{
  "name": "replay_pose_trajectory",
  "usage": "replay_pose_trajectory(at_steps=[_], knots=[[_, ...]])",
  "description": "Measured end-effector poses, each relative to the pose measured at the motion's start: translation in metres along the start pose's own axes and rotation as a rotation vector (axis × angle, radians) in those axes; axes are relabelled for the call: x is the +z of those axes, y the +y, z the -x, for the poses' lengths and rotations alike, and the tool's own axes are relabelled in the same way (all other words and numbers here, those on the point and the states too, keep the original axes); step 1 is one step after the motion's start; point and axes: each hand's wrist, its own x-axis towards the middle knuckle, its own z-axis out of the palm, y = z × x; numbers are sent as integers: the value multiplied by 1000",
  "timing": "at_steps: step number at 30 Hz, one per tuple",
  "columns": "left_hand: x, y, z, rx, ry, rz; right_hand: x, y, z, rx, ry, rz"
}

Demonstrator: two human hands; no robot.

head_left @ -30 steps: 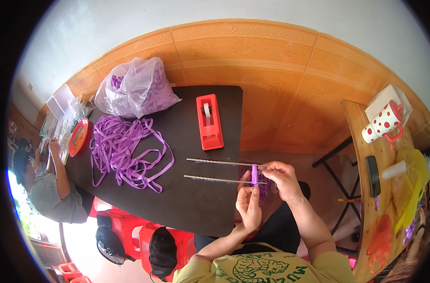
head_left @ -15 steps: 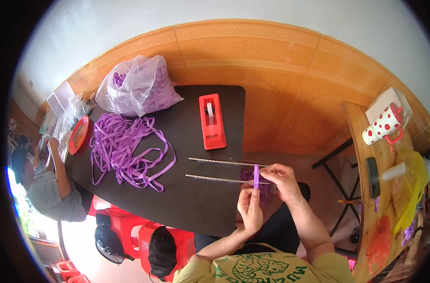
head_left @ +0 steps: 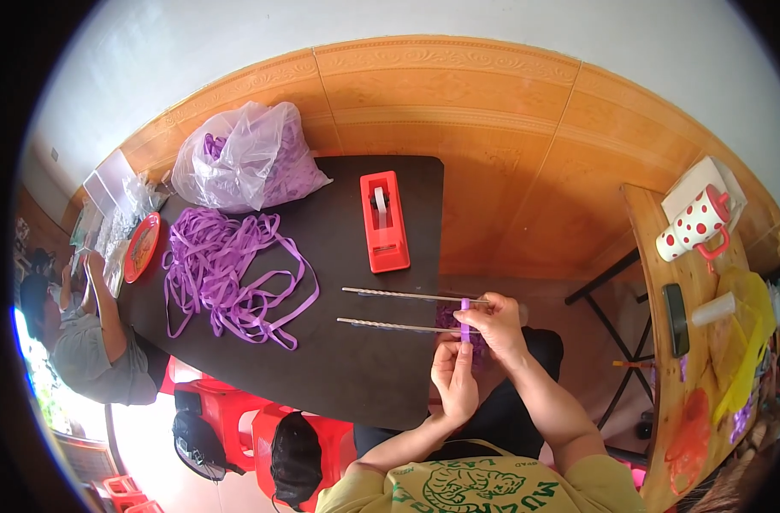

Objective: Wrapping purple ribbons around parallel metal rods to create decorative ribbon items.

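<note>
Two thin metal rods (head_left: 390,296) jut leftward over the table's right edge, one beyond the other, twisted toward their left ends. Around them, near their right ends, passes a short purple ribbon (head_left: 465,335). My left hand (head_left: 455,380) is closed below the nearer rod, pinching the ribbon's lower part between thumb and finger. Closed too, my right hand (head_left: 496,329) has its fingertips pressed on the ribbon between the rods and partly covers their right ends. A loose heap of purple ribbon (head_left: 227,274) lies left of the rods.
A red tape dispenser (head_left: 385,224) sits on the dark table (head_left: 364,376). Behind the heap is a clear plastic bag (head_left: 249,158) of purple ribbon, with a red plate (head_left: 142,248) at left. Another person (head_left: 99,359) works farther left. Rightward, a wooden table (head_left: 651,256) holds a dotted tumbler (head_left: 696,224) and a phone (head_left: 676,321).
My right hand has shifted a little left, bringing its fingertips from beside the ribbon onto it. My left hand keeps its pinch in nearly the same place.
</note>
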Motion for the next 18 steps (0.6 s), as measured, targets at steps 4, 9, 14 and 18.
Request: replay_pose_trajectory(at_steps=[4, 9, 14, 18], knots=[[-1, 0, 1, 27, -1, -2, -3, -3, -4, -2, -38, 39], [-3, -1, -1, 11, -47, 47, 0, -23, 3, 255, -167, -264], [0, 0, -1, 26, -38, 64, -10, -5, -6, 229, -179, -217], [-8, -6, -2, 25, -77, 29, -1, -17, -2, 253, -240, -259]])
